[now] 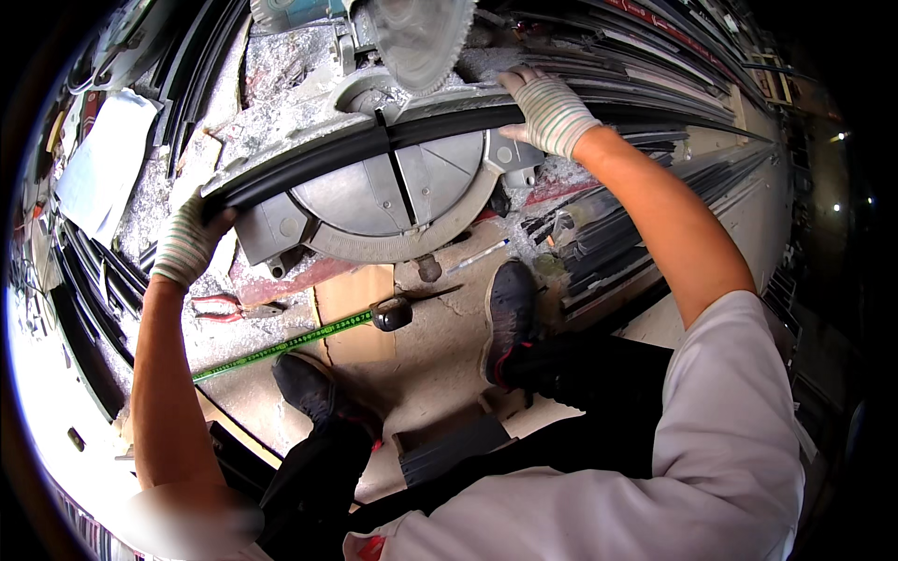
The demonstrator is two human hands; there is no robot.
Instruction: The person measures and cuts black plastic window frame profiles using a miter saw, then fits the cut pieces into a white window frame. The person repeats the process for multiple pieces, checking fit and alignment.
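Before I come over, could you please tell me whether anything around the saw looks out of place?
Two things: silvery shavings lie strewn around the saw base, looking unswept, and the green tape measure lies extended by the toe of the left shoe, where it could be stepped on.

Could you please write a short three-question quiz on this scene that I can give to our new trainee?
1. Multiple choice. What does the left hand grip?
A) a pair of red-handled pliers
B) the end of a black profile
C) a white sheet
2. True or false. In this view, the right hand is nearer the round saw blade than the left hand is.
3. Fill in the gap. The tape drawn out of the tape measure is coloured ______.

Key: 1. B; 2. True; 3. green.
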